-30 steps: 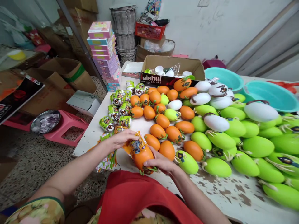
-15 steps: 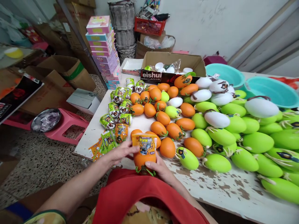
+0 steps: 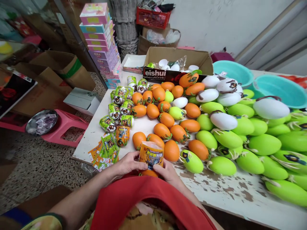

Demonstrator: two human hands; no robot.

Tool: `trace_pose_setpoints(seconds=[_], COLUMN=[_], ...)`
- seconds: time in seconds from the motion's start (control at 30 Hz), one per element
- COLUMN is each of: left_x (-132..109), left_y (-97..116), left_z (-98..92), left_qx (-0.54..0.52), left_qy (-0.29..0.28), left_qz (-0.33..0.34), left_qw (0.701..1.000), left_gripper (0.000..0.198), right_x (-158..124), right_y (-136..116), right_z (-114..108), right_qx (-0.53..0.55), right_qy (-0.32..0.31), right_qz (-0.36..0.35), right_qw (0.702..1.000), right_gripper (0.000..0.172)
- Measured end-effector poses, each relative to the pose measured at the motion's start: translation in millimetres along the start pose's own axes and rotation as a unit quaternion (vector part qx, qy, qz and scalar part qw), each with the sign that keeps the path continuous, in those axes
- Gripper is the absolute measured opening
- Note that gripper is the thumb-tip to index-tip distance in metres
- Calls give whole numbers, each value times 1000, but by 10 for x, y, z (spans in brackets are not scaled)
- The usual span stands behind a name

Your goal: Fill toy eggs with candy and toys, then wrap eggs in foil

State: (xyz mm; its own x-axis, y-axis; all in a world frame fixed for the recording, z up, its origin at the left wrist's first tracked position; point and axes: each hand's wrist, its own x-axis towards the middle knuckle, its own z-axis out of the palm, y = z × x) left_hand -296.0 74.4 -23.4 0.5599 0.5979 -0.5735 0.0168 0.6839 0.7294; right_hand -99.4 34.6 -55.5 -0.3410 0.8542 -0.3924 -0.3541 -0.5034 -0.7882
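Observation:
Both hands hold an orange printed sleeve (image 3: 151, 154) around an orange plastic egg (image 3: 148, 173), close to my red apron (image 3: 120, 198). The sleeve's top stands open, and the egg shows only below it. My left hand (image 3: 129, 164) grips the sleeve's left side with the thumb across its front. On the other side my right hand (image 3: 168, 172) presses its thumb on the front, its fingers mostly hidden behind. To the left lie flat green and orange sleeves (image 3: 109, 150). An egg wrapped in an orange sleeve (image 3: 122, 135) stands just beyond them.
Green-sleeved eggs (image 3: 114, 110) cluster at the table's left. Loose orange eggs (image 3: 166, 119) fill the middle, green eggs (image 3: 263, 143) the right. Behind are a cardboard box (image 3: 182, 57) and turquoise basins (image 3: 280, 89). A stack of pink boxes (image 3: 100, 48) rises at the back left.
The sleeve has slid down over the egg, covering most of it, and its flat top has opened round. My left hand has moved from the upper edge to the sleeve's side. The view has shifted slightly.

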Motion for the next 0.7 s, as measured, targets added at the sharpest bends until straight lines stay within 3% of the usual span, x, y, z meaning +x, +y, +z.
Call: trace_pose_setpoints(seconds=[0.2, 0.37, 0.53, 0.7], left_x=[37, 46, 114, 343], left_y=[12, -68, -120, -71], left_z=[-64, -145, -140, -47], left_qx=[18, 56, 16, -12], left_qy=[-4, -11, -10, 43], left_qz=[40, 25, 43, 52], left_qw=[999, 998, 999, 998], left_gripper=[66, 70, 69, 69], right_x=[1, 4, 65, 282], right_y=[16, 28, 53, -41], right_z=[-18, -107, -149, -175], right_qx=[9, -40, -48, -19], right_qy=[55, 41, 40, 34], right_qz=[-29, 21, 0, 12], right_qw=[998, 998, 998, 999], right_gripper=[69, 62, 66, 63])
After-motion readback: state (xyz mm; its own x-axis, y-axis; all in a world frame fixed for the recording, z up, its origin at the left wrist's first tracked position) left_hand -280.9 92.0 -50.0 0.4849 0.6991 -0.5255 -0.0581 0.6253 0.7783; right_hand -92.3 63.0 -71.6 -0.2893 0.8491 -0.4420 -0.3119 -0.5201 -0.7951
